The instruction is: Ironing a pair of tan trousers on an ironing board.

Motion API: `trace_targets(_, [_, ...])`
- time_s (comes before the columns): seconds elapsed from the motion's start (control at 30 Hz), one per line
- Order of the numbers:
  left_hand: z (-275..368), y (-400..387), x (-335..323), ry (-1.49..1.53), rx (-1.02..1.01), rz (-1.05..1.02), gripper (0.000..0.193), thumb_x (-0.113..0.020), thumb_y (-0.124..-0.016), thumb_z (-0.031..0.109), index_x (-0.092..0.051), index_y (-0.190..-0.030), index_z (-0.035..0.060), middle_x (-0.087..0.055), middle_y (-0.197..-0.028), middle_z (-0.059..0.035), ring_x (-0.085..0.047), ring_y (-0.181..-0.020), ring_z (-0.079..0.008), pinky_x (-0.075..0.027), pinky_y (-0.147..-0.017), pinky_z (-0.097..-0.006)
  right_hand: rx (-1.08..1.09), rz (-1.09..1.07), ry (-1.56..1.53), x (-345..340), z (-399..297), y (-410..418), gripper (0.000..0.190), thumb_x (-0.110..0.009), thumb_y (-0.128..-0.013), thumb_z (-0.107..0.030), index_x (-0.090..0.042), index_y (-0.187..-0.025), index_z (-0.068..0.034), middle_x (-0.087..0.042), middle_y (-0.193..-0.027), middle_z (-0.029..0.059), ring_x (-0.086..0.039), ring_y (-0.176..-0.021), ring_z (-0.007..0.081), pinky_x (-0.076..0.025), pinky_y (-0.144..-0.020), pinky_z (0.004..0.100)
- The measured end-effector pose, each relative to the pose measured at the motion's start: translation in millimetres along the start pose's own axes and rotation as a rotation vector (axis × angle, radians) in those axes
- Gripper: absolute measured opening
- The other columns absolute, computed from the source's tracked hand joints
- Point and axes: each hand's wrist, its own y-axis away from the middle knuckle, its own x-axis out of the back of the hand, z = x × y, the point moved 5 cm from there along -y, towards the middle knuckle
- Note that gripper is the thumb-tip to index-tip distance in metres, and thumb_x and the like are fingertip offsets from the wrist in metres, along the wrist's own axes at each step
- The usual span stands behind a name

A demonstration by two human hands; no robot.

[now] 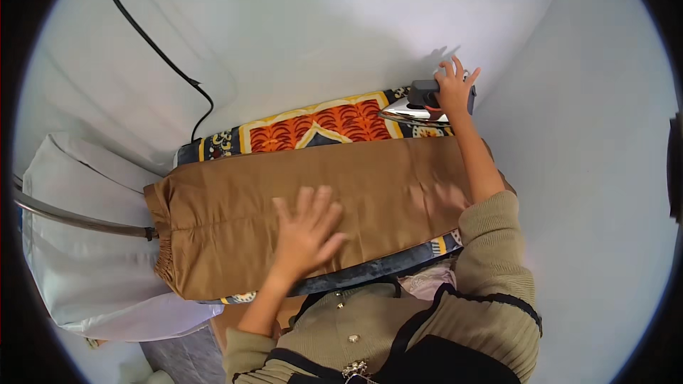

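A brown garment with an elasticated waistband [373, 186], trousers or a skirt, lies lengthwise over a patterned padded cover [320, 125], its waistband to the left. My left hand [309, 229], palm down with fingers spread and slightly blurred, is over the middle of the garment; contact with the cloth is unclear. At the far right, a clothes iron [419, 109] with a shiny metal body rests on the cover, beyond the garment's edge. My right hand [456, 85] is at its dark handle, fingers raised and spread rather than wrapped around it. The palm's contact is hidden.
A black cable [155, 40] hangs down the pale wall to the cover's far left corner. A curved metal bar [80, 217] reaches the waistband from the left. White sheeting [101, 245] bulges beside it. Pale walls stand behind and to the right.
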Motion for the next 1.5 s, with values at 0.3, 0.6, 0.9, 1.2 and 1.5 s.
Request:
trace_targets(0.3, [118.4, -54.7, -79.8, 0.23, -0.265, -0.033, 0.041, -0.066, -0.076, 0.041, -0.068, -0.1, 0.0077, -0.033, -0.146, -0.0049, -0.023, -0.138, -0.0291, -0.007, -0.099, -0.0742, -0.222, -0.19, -0.081, 84.9, 40.4, 111.9, 0.047, -0.066, -0.08, -0.034, -0.053, -0.122, -0.019, -0.034, -0.141, 0.0099, -0.016, -0.138, 0.0388, -0.009, -0.096, 0.076])
trace_targets(0.6, [125.0, -61.4, -74.4, 0.325, -0.245, 0.132, 0.016, -0.064, -0.079, 0.017, -0.068, -0.092, 0.0089, -0.042, -0.141, -0.0031, -0.033, -0.134, -0.0285, -0.01, -0.1, -0.0735, -0.9, -0.502, 0.03, 127.2, 114.0, 264.3, 0.033, -0.056, -0.086, -0.043, -0.069, -0.098, -0.014, -0.042, -0.137, 0.0151, -0.026, -0.133, 0.0447, -0.016, -0.094, 0.0771])
trace_targets(0.9, [125.3, -59.7, -72.6, 0.171, -0.167, 0.066, 0.044, -0.061, -0.076, 0.02, -0.056, -0.115, 0.0029, -0.034, -0.144, -0.0141, -0.025, -0.137, -0.0313, -0.007, -0.1, -0.0728, -0.643, -0.05, -0.093, 181.6, 58.0, 163.7, 0.016, -0.063, -0.082, -0.026, -0.068, -0.087, -0.012, -0.044, -0.136, 0.0088, -0.025, -0.134, 0.0421, -0.015, -0.096, 0.0756])
trace_targets(1.2, [6.7, -4.1, 30.1, 0.159, 0.484, 0.275, 0.127, -0.072, -0.058, 0.064, -0.006, -0.147, 0.0014, 0.002, -0.15, -0.0283, 0.009, -0.139, -0.0428, 0.006, -0.102, -0.0669, 0.009, 0.142, -0.831, 249.7, -222.0, 34.9, 0.011, -0.067, -0.075, -0.02, -0.064, -0.076, -0.009, -0.042, -0.135, 0.0117, -0.022, -0.135, 0.0436, -0.012, -0.095, 0.0752])
trace_targets(1.5, [-101.4, 129.2, 48.9, 0.659, 1.003, 0.804, 0.064, -0.056, -0.093, 0.027, -0.028, -0.138, -0.009, -0.012, -0.151, -0.0245, -0.016, -0.14, -0.0278, -0.019, -0.11, -0.0348, 0.527, -0.081, -1.077, 273.5, -316.8, 46.4, 0.027, -0.066, -0.079, -0.035, -0.067, -0.096, -0.014, -0.03, -0.145, 0.0148, -0.013, -0.138, 0.044, -0.007, -0.094, 0.0784])
